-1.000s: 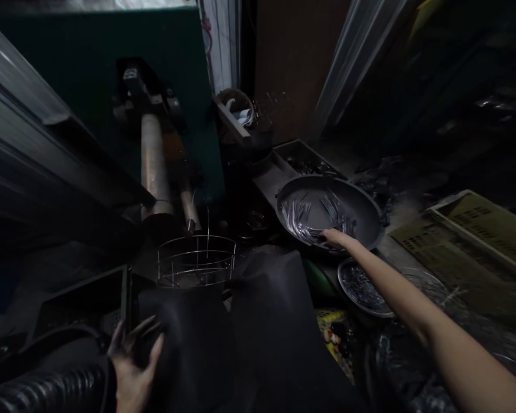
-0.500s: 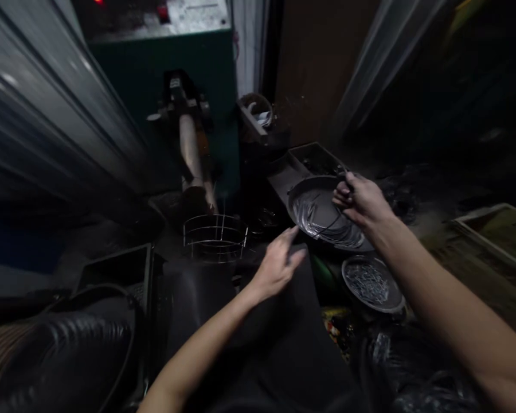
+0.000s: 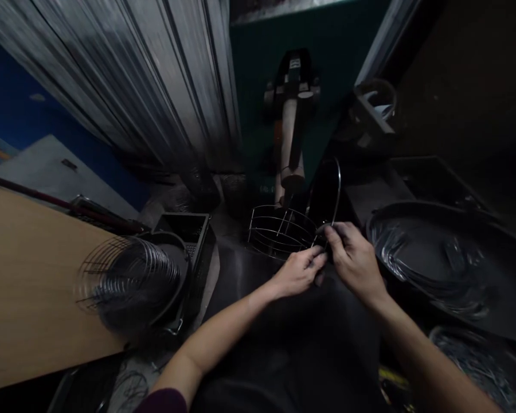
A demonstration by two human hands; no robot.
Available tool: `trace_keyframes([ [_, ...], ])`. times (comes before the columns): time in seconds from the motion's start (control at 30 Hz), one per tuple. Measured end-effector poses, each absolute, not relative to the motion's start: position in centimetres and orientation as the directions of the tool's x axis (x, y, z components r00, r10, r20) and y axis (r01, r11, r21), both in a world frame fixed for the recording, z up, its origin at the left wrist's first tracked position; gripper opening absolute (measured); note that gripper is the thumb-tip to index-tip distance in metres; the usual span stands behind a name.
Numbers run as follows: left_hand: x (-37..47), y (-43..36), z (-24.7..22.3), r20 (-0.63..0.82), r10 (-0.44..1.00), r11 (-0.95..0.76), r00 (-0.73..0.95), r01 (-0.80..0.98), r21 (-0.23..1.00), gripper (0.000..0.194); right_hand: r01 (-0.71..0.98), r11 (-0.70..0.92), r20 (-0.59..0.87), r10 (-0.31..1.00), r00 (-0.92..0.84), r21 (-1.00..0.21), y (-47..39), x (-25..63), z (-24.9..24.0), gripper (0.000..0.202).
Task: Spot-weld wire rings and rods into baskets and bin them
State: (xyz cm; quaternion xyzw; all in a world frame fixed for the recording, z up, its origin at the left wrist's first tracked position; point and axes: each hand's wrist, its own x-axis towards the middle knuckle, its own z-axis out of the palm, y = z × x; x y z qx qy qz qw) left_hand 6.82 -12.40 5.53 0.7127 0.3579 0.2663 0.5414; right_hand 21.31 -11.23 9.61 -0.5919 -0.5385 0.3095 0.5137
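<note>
A round wire frame (image 3: 279, 232) made of thin rings and short uprights sits below the machine's cylindrical electrode arm (image 3: 289, 137). My left hand (image 3: 300, 271) is closed at the frame's right edge, its fingertips pinched on the wire there. Right beside it, my right hand (image 3: 353, 252) pinches a curved wire (image 3: 339, 186) that arcs upward from the fingers. The two hands nearly touch. Their fingertips are dark, and the exact contact between the curved wire and the frame is hidden by the fingers.
On the right stands a large round pan (image 3: 430, 209) of bent wires, with a dish of small metal pieces (image 3: 477, 361) below it. At the left are a stack of wire rings (image 3: 129, 269), a black crate (image 3: 204, 229) and a wooden board (image 3: 34, 287).
The view has turned left. My right hand has come from the wire pan to the wire frame, bringing a curved wire. My left hand has gone from open to closed at the frame.
</note>
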Motion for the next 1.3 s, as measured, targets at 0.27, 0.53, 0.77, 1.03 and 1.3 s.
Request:
trace_keyframes([
  [0.27, -3.3, -3.3, 5.8, 0.351, 0.791, -0.597, 0.501, 0.509, 0.620, 0.099, -0.131, -0.035, -0.064, 0.972, 0.226, -0.991, -1.9, 20.4, 6.3, 0.042],
  [0.53, -0.1, 0.3, -1.1, 0.560, 0.772, -0.621, 0.301, 0.167, 0.766, 0.085, -0.258, -0.134, -0.166, 0.980, 0.107, -0.957, 0.8, 19.2, 5.6, 0.037],
  [0.77, -1.0, 0.5, -1.3, 0.533, 0.806, -0.576, 0.256, 0.135, 0.806, 0.089, -0.224, -0.118, -0.135, 0.989, 0.061, -0.967, 1.3, 18.4, 5.7, 0.044],
  [1.03, -1.4, 0.8, -1.5, 0.556, 0.797, -0.588, 0.236, 0.097, 0.803, 0.088, -0.195, -0.101, -0.118, 0.990, 0.077, -0.976, 1.4, 17.5, 5.9, 0.046],
  [1.3, -1.6, 1.3, -1.8, 0.533, 0.814, -0.556, 0.229, 0.043, 0.830, 0.093, -0.183, -0.062, -0.085, 0.989, 0.121, -0.981, 1.8, 16.9, 6.2, 0.043],
])
